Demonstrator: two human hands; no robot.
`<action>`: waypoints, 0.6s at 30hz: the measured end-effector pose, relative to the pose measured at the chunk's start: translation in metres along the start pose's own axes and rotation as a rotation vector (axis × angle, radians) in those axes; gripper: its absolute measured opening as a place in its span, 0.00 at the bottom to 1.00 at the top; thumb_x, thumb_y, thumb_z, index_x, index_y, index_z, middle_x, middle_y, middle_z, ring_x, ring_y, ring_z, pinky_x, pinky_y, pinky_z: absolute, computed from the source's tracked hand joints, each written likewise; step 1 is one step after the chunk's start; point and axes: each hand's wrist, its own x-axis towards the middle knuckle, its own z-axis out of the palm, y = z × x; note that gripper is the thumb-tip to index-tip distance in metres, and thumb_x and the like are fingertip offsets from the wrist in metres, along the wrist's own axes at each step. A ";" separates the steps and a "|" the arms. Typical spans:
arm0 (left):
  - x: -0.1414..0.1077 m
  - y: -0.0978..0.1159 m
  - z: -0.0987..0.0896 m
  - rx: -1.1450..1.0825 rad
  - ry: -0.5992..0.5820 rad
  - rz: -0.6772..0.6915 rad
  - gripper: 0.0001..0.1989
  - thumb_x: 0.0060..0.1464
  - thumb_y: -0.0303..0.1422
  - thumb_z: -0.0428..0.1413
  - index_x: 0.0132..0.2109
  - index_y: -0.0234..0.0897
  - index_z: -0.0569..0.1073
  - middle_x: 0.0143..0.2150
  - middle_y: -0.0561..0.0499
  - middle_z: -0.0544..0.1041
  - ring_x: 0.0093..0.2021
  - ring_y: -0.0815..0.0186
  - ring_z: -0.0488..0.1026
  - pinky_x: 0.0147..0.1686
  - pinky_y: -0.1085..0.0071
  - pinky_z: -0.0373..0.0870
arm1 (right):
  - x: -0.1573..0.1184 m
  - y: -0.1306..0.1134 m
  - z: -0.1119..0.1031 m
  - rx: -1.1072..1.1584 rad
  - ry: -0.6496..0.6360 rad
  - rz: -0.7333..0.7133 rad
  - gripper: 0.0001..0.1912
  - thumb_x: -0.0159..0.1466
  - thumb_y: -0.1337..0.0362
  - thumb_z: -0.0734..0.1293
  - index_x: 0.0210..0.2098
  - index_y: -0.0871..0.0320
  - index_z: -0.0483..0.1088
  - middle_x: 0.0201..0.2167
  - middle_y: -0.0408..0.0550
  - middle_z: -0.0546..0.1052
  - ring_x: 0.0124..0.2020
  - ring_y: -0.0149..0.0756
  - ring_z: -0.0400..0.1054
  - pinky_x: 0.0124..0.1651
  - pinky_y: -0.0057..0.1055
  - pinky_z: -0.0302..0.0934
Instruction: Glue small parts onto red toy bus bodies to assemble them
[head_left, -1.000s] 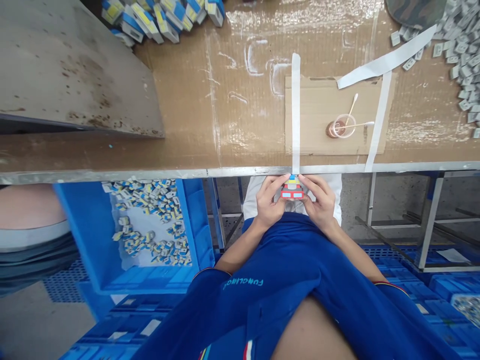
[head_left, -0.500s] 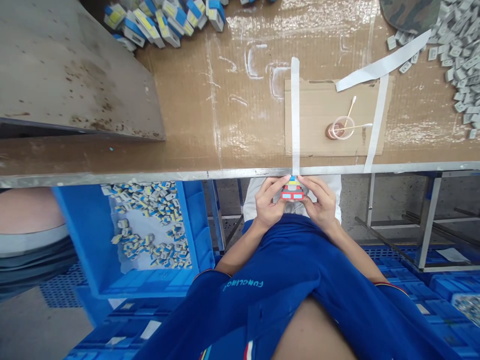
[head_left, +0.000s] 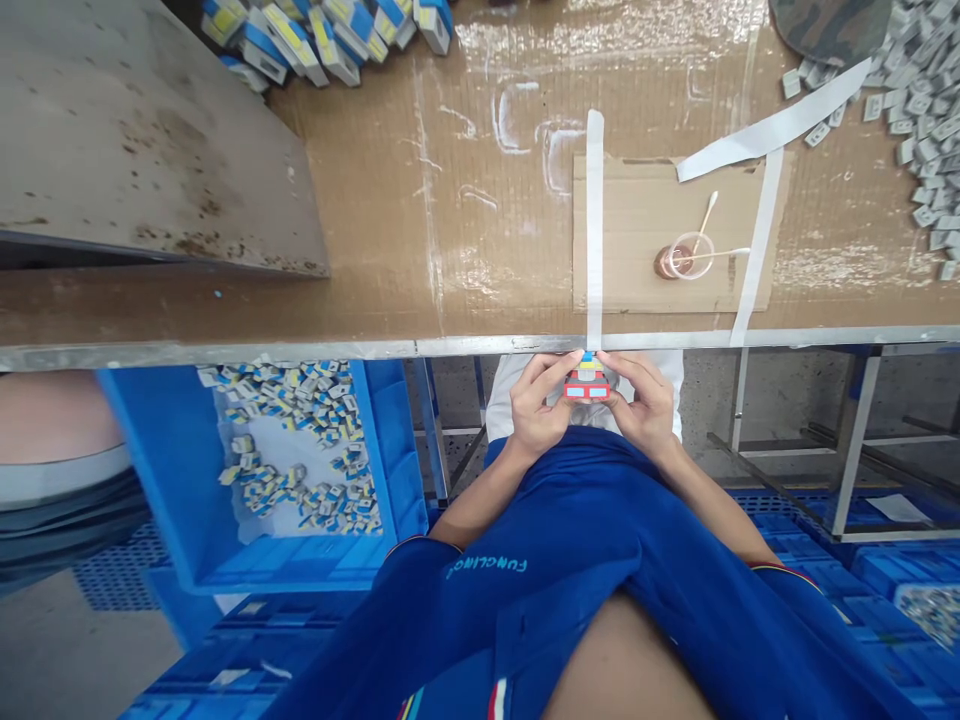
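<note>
Just below the table's metal edge, both hands pinch one small toy-like piece (head_left: 587, 380), red at the front with two light-blue panels and with grey, yellow and blue above. My left hand (head_left: 541, 405) grips its left side, thumb low and fingertips at the top. On the other side my right hand (head_left: 641, 400) is closed in much the same way. The fingers hide the piece's sides. Beyond it on the table, a small clear cup (head_left: 673, 262) with reddish-brown contents has two cotton swabs (head_left: 706, 222) leaning in it.
A cardboard sheet (head_left: 645, 290) is held by white tape strips (head_left: 595, 220). Grey pieces (head_left: 922, 130) are heaped at right, blue-yellow-grey blocks (head_left: 330, 40) at upper left beside a stained metal box (head_left: 165, 150). A blue crate (head_left: 401, 450) holds more blocks. Another person's limb (head_left: 56, 420) shows at left.
The view has shifted very slightly. Both hands keep the same hold on the small piece, with no other visible movement.
</note>
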 end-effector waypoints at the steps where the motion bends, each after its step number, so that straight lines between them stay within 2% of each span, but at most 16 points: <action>1: 0.000 0.000 0.000 0.003 0.000 0.001 0.25 0.62 0.31 0.65 0.65 0.48 0.76 0.45 0.50 0.80 0.41 0.67 0.79 0.39 0.73 0.79 | 0.000 0.000 0.001 0.007 0.003 0.003 0.24 0.69 0.62 0.72 0.65 0.44 0.73 0.49 0.49 0.84 0.47 0.43 0.80 0.49 0.39 0.79; 9: 0.001 -0.001 0.000 0.004 -0.005 0.017 0.24 0.63 0.33 0.65 0.65 0.48 0.76 0.46 0.49 0.80 0.42 0.67 0.80 0.39 0.73 0.79 | -0.002 0.002 0.001 -0.026 -0.002 0.000 0.23 0.70 0.60 0.71 0.64 0.46 0.74 0.49 0.51 0.85 0.47 0.45 0.81 0.48 0.41 0.79; 18: 0.002 -0.004 -0.006 0.045 -0.040 0.046 0.27 0.62 0.28 0.65 0.66 0.49 0.76 0.46 0.50 0.81 0.42 0.68 0.80 0.38 0.74 0.79 | -0.003 0.008 0.001 -0.027 -0.001 -0.047 0.27 0.70 0.64 0.72 0.66 0.44 0.71 0.48 0.49 0.85 0.46 0.43 0.81 0.45 0.40 0.79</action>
